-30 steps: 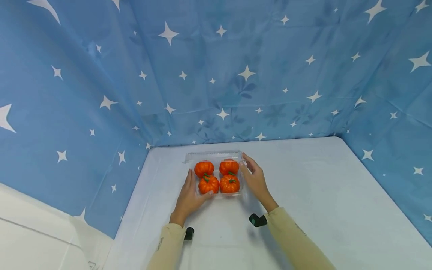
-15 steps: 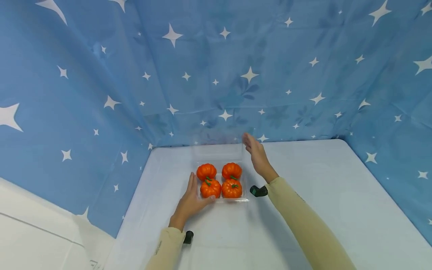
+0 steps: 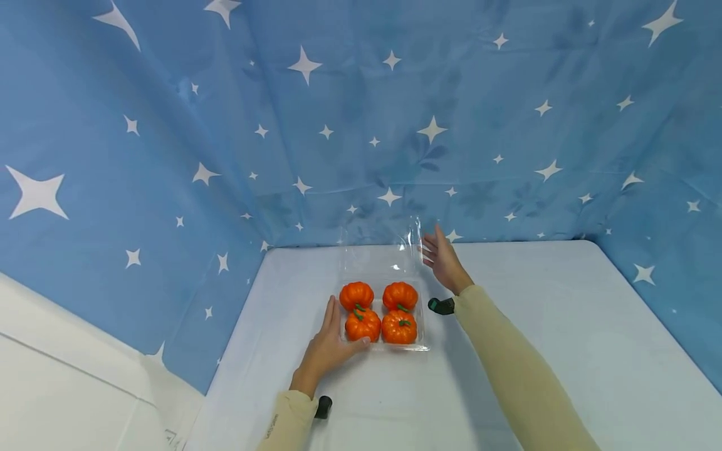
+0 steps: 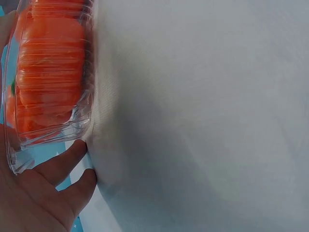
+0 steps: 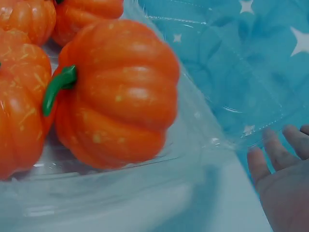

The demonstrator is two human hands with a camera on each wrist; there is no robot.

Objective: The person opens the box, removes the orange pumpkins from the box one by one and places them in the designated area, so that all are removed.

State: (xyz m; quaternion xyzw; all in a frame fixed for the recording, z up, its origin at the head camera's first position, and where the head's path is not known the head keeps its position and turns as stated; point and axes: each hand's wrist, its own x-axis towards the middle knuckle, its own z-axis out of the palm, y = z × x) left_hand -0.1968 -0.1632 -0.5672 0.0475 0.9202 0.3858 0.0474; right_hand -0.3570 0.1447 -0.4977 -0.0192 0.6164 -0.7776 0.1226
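A clear plastic clamshell box [image 3: 395, 347] holds several small orange pumpkins [image 3: 399, 327] with green stems. Its transparent lid [image 3: 376, 258] stands raised at the back. At the box's front left corner is my left hand [image 3: 326, 352], fingers straight along the side and thumb at the front rim. In the left wrist view, fingers of the left hand [image 4: 43, 198] lie beside the box's lower edge. My right hand [image 3: 444, 260], fingers spread, is at the lid's right edge; whether it touches the lid cannot be told. One pumpkin [image 5: 120, 96] fills much of the right wrist view.
The box stands on a white table [image 3: 507, 326]. A blue curtain [image 3: 479, 125] with white stars hangs behind the table and along both sides. Dark wrist-worn devices [image 3: 441, 306] show by both sleeves. White panelling [image 3: 68, 388] lies at the lower left.
The lid has swung up and back from over the box. My right hand has moved up and away with it, fingers opening out. The left hand has stayed at the box's corner.
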